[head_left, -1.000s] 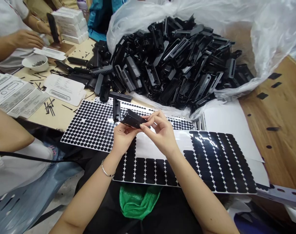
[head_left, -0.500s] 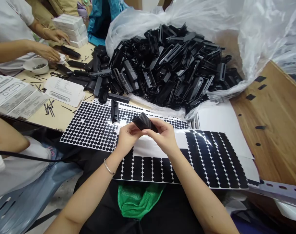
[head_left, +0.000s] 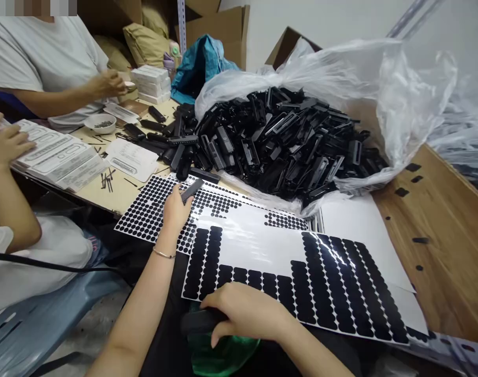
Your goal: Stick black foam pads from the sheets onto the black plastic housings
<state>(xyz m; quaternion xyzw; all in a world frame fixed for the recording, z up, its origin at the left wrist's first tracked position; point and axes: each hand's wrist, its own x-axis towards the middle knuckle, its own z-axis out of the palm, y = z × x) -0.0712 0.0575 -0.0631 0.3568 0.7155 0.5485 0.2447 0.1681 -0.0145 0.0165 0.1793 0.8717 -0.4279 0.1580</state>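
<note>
My left hand (head_left: 175, 209) grips a black ribbed plastic casing (head_left: 192, 190) above the sheet of small black round stickers (head_left: 144, 214). Low in front, my right hand (head_left: 247, 310) has its fingers over a dark, motion-blurred plastic casing (head_left: 202, 320), with the thumb underneath. Directly below that hand is a green bag (head_left: 223, 358), partly hidden by it. Between my arms lies a white backing sheet (head_left: 258, 238) with rows of black oblong stickers (head_left: 341, 283); part of its middle is bare.
Beyond the sheets, a large heap of black plastic casings (head_left: 270, 141) spills from a clear plastic bag (head_left: 404, 99). White boxes (head_left: 66, 152), a bowl of small parts (head_left: 100, 123) and a paper card (head_left: 132, 158) lie left. Two other people work there. A wooden board (head_left: 439, 235) stands right.
My hands have moved apart from one shared casing. The right has come down with a casing over the green bag; the left has reached left and taken hold of another. The view has tilted up.
</note>
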